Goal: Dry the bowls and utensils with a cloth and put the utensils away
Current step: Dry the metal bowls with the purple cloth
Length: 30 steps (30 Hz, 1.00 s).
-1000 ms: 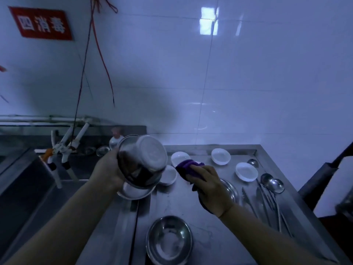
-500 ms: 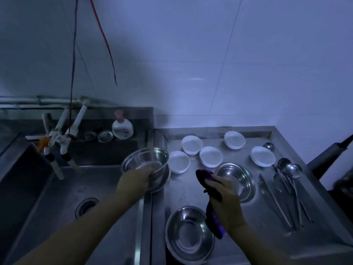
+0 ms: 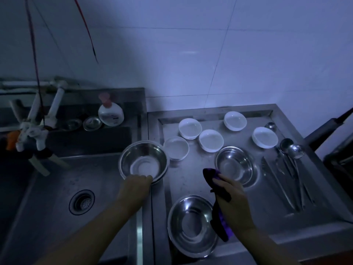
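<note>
The left hand (image 3: 136, 185) grips the near rim of a steel bowl (image 3: 143, 162) that sits on the ridge between the sink (image 3: 57, 188) and the bench (image 3: 191, 175), seemingly nested on a second bowl or plate beneath it, though the dim light makes that hard to tell. The right hand (image 3: 232, 199) has its fingers curled round a purple cloth (image 3: 217, 203), which hangs down past the wrist over the edge of the nearest steel bowl (image 3: 192, 225). A third steel bowl (image 3: 236, 166) stands just beyond the cloth, five white bowls (image 3: 211, 140) sit toward the back of the bench, and the utensils (image 3: 290, 169), ladles and tongs by the look of them, lie in a row along the right side. The step in hand looks like setting one bowl down and reaching for the next to dry. To do it well, seat the held bowl squarely before letting go, since its perch on the ridge beside the sink could let it tip or slide. Bunch the cloth into the palm so the loose tail does not drag through wet bowls. Wipe inside first, then the rim and underside, turning the bowl with the left hand. The utensils appear untouched, so most of the job is likely ahead
</note>
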Each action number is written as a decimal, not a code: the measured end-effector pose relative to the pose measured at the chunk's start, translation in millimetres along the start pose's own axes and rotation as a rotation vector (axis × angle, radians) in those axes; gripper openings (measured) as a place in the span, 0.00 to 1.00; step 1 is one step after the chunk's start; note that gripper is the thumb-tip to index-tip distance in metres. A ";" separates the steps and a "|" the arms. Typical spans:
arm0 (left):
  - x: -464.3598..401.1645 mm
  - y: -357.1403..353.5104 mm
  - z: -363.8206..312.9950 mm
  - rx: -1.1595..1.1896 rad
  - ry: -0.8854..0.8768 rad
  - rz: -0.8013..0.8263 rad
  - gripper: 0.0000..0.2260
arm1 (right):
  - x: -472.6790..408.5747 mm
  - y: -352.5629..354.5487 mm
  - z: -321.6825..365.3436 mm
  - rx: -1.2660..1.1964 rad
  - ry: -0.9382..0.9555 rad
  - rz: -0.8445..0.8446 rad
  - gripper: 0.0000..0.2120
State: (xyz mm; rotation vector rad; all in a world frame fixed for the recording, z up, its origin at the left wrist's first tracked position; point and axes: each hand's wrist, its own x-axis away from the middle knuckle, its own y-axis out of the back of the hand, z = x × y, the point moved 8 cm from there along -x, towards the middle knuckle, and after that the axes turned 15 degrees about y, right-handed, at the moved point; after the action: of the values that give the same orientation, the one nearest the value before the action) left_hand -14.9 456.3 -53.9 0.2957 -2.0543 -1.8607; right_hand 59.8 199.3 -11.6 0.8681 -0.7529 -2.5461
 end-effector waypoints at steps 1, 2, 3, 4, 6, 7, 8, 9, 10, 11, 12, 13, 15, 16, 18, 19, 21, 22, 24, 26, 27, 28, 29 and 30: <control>-1.5 -5.7 7.3 0.030 0.055 0.039 0.13 | 1.0 -1.0 -0.9 0.022 0.005 0.008 0.24; -0.9 -6.3 8.4 0.004 0.044 0.002 0.12 | 2.0 -2.1 -1.5 0.020 0.015 0.010 0.24; 0.9 -5.4 7.5 -0.018 0.032 -0.032 0.12 | 1.8 -3.4 -1.7 -0.001 0.016 0.003 0.24; 2.4 -5.1 3.5 -0.037 -0.005 -0.072 0.12 | 1.1 -4.7 0.2 -0.013 0.021 0.002 0.24; 2.7 -8.9 5.4 -0.006 0.020 -0.005 0.10 | -1.4 -5.5 8.1 0.006 0.055 0.010 0.24; 3.5 -5.2 5.7 0.000 0.038 -0.001 0.09 | -2.4 -5.3 10.8 0.025 0.075 0.016 0.25; 5.0 1.1 3.3 0.001 0.026 -0.042 0.10 | -3.6 -4.9 15.2 0.052 0.098 0.021 0.26; 6.8 7.6 0.4 0.014 0.013 -0.091 0.12 | -5.0 -4.6 21.2 0.080 0.126 0.031 0.27; 8.3 17.3 -5.5 0.073 0.003 -0.156 0.15 | -6.0 -4.5 27.6 0.107 0.161 0.044 0.28; 10.6 28.1 -13.1 0.174 0.000 -0.195 0.17 | -7.5 -4.8 33.8 0.123 0.194 0.059 0.29; 11.7 33.5 -22.1 0.314 0.016 -0.139 0.19 | -8.7 -5.6 39.8 0.128 0.218 0.074 0.31; 11.8 35.3 -31.1 0.487 0.080 -0.011 0.21 | -9.3 -7.1 46.5 0.119 0.237 0.087 0.32; 14.0 32.2 -53.2 0.892 0.231 0.288 0.22 | -11.5 -10.1 62.2 0.078 0.291 0.098 0.32; 13.8 31.9 -66.2 1.060 0.271 0.402 0.18 | -12.8 -12.3 69.2 0.066 0.320 0.102 0.33; 11.6 35.7 -84.5 1.280 0.286 0.505 0.08 | -14.4 -17.2 76.5 0.069 0.348 0.103 0.40; 11.1 39.8 -87.1 1.356 0.298 0.510 0.05 | -14.5 -18.6 77.0 0.070 0.353 0.099 0.43; 10.2 51.6 -85.7 1.479 0.290 0.479 0.04 | -12.6 -15.3 77.0 0.060 0.362 0.098 0.46; 9.6 58.0 -86.9 1.529 0.244 0.469 0.03 | -10.3 -11.4 76.1 0.055 0.355 0.103 0.49; 11.6 72.9 -94.3 1.554 0.125 0.488 0.04 | -6.4 -2.4 73.0 0.037 0.310 0.121 0.52; 13.1 83.5 -100.0 1.532 0.044 0.515 0.06 | -5.2 7.9 62.1 -0.046 0.181 0.073 0.51; 13.3 87.4 -101.6 1.518 0.017 0.530 0.08 | -5.3 12.4 52.8 -0.137 0.067 0.031 0.49; 14.1 91.5 -103.3 1.494 -0.007 0.545 0.09 | -4.8 15.7 41.8 -0.227 -0.061 -0.005 0.47; 14.4 95.2 -104.4 1.458 -0.033 0.554 0.09 | -4.1 16.9 30.7 -0.307 -0.182 -0.018 0.44; 14.7 99.2 -106.2 1.421 -0.062 0.562 0.09 | -2.9 15.1 20.4 -0.395 -0.288 -0.002 0.41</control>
State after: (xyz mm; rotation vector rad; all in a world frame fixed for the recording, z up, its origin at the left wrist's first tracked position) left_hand 21.2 364.7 53.9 -0.0399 -2.7227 0.0961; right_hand 51.2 196.1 12.2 0.3811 -0.2985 -2.7182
